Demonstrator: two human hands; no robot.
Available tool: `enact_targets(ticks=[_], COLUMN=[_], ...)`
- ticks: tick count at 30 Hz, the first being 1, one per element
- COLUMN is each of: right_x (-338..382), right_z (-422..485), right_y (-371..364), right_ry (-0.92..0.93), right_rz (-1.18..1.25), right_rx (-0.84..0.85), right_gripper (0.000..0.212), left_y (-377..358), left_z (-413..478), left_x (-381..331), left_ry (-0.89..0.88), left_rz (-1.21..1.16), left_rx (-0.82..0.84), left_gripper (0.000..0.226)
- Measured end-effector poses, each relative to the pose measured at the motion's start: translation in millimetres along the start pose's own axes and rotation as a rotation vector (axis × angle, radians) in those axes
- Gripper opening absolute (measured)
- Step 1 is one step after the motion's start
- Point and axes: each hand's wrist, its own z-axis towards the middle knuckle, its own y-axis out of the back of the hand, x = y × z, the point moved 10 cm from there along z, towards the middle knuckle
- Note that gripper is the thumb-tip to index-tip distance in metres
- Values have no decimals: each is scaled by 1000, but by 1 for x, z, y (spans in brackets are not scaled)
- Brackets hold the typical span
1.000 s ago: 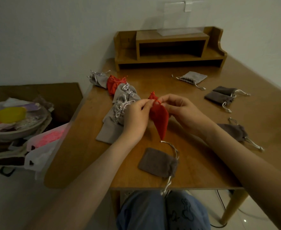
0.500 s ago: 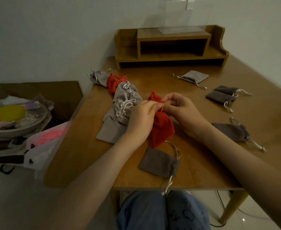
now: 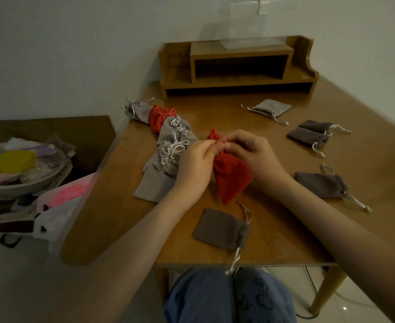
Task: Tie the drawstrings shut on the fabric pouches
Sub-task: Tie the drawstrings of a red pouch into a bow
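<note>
**Pinching the red pouch (image 3: 231, 176) at its neck with both hands**

The left hand (image 3: 195, 164) and the right hand (image 3: 252, 152) are meeting over the middle of the counter (image 3: 273, 229). Both have their fingers curled, and each is pinching the drawstring (image 3: 218, 142) where the pouch's mouth is gathering. The pouch is sitting between the two hands and slanting down below them, its bottom corner pointing toward the near edge. Its bunched top is poking up behind the left fingertips. Its contents are not showing.

Just in front of it a dark grey pouch (image 3: 219, 228) is lying flat, its cord trailing over the counter's near edge. To the left a row of light grey pouches (image 3: 168, 159) is lying overlapped with looped cords, and a second red pouch (image 3: 160, 116) is sitting among them. Well apart to the right, more grey pouches (image 3: 310, 134) are lying singly.

Beside the counter a bowl (image 3: 23, 180) is holding a yellow thing (image 3: 13, 160) and pale scraps too dim to name. A white plastic bag (image 3: 51, 215) is showing something pink inside. At the back a wooden shelf unit (image 3: 238, 66) is carrying a clear stand (image 3: 243, 26), and its open compartment is lying in shadow.
</note>
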Motion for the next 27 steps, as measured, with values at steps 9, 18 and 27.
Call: enact_targets(ticks=[9,18,27], right_x=[3,6,14], right_z=[1,-1,-2], right_y=[-2,5,7], right_ry=[79,104,179], right_rz=[-144,-267,-298], right_rx=[25,-77,-101], right_gripper=[21,11,12], left_y=[-6,-4,-12], left_z=[-1,0,2], left_x=[5,9,22], left_ry=[30,45,144], left_rz=[-47,-31,-301], left_rx=[58,24,81], left_gripper=[20,31,20])
